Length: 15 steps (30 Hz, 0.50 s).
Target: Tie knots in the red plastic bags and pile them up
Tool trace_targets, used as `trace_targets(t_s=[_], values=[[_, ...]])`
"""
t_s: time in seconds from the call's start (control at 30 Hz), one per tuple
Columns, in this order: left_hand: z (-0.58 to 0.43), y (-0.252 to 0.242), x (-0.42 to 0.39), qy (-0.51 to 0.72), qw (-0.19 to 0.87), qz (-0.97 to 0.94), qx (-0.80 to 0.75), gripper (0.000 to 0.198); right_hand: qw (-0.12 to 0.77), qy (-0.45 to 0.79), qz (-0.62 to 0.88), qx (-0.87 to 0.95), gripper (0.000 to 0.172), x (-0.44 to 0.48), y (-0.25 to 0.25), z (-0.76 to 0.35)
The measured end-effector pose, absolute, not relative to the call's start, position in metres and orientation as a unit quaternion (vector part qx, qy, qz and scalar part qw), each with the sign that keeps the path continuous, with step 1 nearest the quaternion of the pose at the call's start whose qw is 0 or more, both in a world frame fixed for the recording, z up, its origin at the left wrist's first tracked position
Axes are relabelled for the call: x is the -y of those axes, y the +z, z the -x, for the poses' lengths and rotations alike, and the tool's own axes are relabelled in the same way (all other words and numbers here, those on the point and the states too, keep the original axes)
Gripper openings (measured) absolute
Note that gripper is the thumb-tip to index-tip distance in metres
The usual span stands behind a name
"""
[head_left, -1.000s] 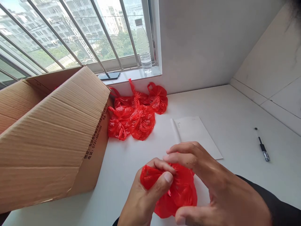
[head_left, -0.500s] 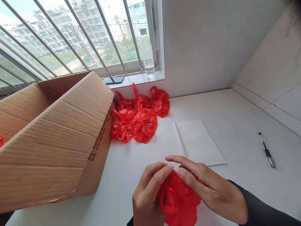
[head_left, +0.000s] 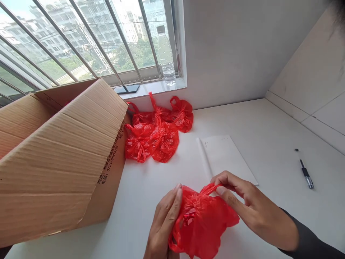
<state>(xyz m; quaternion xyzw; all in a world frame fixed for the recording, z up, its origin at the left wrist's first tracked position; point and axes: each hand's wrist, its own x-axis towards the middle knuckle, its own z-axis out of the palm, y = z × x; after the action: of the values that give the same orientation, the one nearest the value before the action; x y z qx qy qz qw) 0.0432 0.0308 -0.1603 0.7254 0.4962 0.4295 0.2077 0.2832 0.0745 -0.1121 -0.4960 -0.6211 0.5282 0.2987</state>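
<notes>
**Both hands at a red plastic bag on the white table**

The left hand [head_left: 164, 225] grasps the crumpled red plastic bag [head_left: 202, 225] at its left side, fingers curled into the film. The right hand [head_left: 252, 208] pinches one of the bag's handle loops between thumb and forefinger and holds it out taut to the right. The bag sits low at the near edge of the white table [head_left: 269, 129], between the two hands.

Just behind the right hand lies a white sheet of paper [head_left: 225, 154]. A black pen [head_left: 306, 174] lies well apart to the right. To the left stands an open cardboard box [head_left: 61, 158], and beside it a heap of tied red bags [head_left: 159, 129]. On the window sill stand a clear water bottle [head_left: 165, 55] and a dark phone [head_left: 129, 88].
</notes>
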Motion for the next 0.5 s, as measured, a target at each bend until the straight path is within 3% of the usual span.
trace_targets(t_s=[0.2, 0.37, 0.5], values=[[-0.006, -0.171, -0.015, 0.379, 0.291, -0.678, -0.558, 0.042, 0.323, 0.482, 0.588, 0.563, 0.03, -0.064, -0.143, -0.313], [-0.031, -0.164, -0.028, 0.315, 0.216, -0.802, -0.459, 0.052, 0.466, 0.415, 0.547, 0.558, 0.013, -0.049, -0.149, -0.29], [-0.05, -0.177, -0.033, 0.235, 0.163, -0.86, -0.423, 0.057, 0.456, 0.32, 0.499, 0.664, 0.005, -0.032, -0.167, -0.261]])
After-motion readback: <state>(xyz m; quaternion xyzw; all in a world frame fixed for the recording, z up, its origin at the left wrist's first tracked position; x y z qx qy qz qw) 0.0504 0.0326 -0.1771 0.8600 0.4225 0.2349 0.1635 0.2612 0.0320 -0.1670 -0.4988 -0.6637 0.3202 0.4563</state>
